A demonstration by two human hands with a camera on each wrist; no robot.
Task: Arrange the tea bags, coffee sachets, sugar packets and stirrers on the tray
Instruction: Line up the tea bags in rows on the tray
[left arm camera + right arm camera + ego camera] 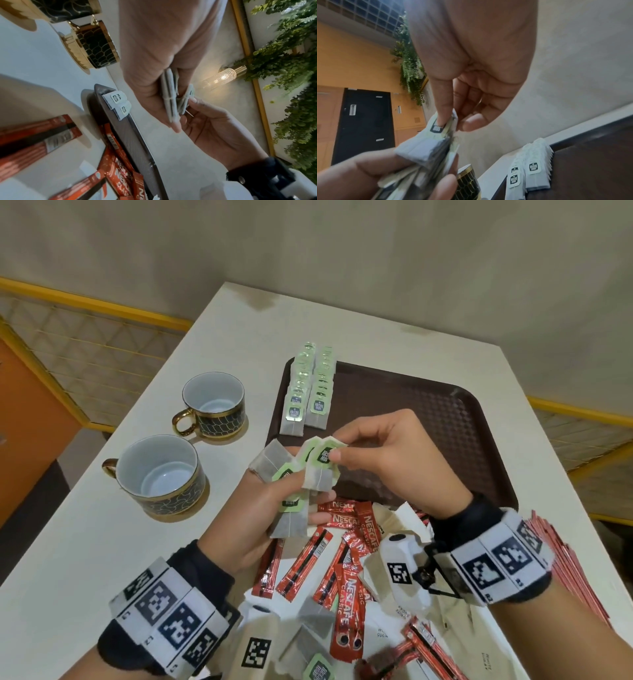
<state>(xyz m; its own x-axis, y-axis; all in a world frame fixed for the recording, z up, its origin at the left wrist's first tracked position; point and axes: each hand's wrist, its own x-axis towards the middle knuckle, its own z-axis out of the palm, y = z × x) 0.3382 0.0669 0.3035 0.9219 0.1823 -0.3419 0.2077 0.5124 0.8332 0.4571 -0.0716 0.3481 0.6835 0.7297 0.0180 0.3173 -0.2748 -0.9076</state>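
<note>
Both hands (260,508) on tea bags (301,474)

2 dark gold-rimmed ceramic cups (191,436), 1 brown plastic tray (455,419) w/ 2 rows of green-tagged paper tea bags (308,392) (approx. 8 per row, overlap blurs it). Approx. 5 tea bags held. 10+ red foil coffee sachets (346,604).
</note>
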